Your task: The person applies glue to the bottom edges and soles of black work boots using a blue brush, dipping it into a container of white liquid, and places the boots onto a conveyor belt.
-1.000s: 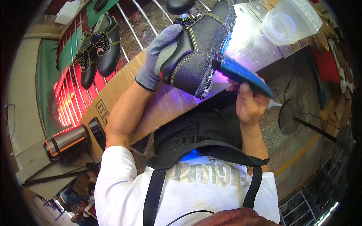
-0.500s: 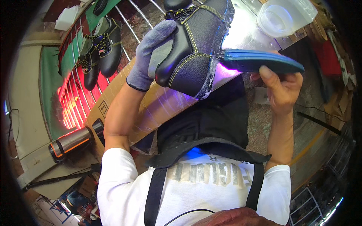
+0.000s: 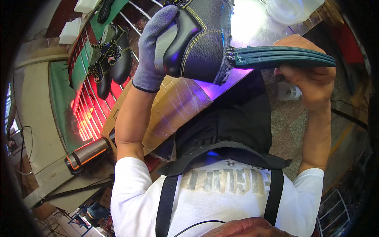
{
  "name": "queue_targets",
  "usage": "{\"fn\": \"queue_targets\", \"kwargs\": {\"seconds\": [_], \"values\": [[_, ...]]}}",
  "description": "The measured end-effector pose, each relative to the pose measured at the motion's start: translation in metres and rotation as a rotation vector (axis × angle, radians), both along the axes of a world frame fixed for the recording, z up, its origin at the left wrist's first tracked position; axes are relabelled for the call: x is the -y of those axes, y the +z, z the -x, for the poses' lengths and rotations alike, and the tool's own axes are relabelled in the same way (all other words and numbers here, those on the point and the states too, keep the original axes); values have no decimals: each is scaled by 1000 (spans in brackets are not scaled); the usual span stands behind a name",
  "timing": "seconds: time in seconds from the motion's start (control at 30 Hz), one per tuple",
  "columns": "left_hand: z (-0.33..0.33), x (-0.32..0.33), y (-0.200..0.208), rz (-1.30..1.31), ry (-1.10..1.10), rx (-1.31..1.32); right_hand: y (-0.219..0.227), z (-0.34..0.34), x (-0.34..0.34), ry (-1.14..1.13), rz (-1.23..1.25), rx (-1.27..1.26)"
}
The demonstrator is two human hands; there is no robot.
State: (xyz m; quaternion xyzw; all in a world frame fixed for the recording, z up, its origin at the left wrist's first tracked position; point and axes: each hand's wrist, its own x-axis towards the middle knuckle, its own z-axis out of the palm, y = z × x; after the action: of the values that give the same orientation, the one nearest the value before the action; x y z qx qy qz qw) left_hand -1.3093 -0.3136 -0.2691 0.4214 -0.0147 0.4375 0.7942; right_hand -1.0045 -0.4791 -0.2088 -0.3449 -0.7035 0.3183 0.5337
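Observation:
A black leather work shoe [image 3: 203, 45] with yellow stitching lies on its side, its rough, whitish-coated bottom edge facing right. My left hand [image 3: 152, 49], in a grey knit glove, is closed round the shoe's collar, its palm side partly hidden by the shoe. From the right, my bare right hand [image 3: 318, 85] grips a dark teal ridged sole [image 3: 276, 57], with the thumb below and fingers passing behind its upper edge. One end of the sole meets the shoe's bottom edge; the rest sticks out sideways, away from it.
Finished-looking black shoes [image 3: 118, 55] rest on a metal rack [image 3: 85, 106] above a red glow at left. A translucent plastic tub [image 3: 290, 10] stands on the brightly lit work surface [image 3: 250, 33]. Cardboard [image 3: 173, 106] and a steel flask [image 3: 89, 155] lie nearer me.
My right hand has moved right and outward along the sole, its fingers now reaching over the far edge. The sole sits straighter out from the shoe. Shoe and left hand appear slightly higher.

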Motion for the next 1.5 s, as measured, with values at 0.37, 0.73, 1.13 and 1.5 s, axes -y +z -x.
{"fn": "queue_targets", "kwargs": {"seconds": [0.37,0.73,1.13,1.5], "values": [[-42,15,58,587,-338,-61,58,-13,-2,17,-344,604],[-42,10,58,361,-68,-224,70,-8,3,-58,-546,869],[-38,11,41,-266,219,-498,51,4,8,-296,-827,897],[-4,7,18,300,-148,-205,35,24,5,-385,-862,872]]}}
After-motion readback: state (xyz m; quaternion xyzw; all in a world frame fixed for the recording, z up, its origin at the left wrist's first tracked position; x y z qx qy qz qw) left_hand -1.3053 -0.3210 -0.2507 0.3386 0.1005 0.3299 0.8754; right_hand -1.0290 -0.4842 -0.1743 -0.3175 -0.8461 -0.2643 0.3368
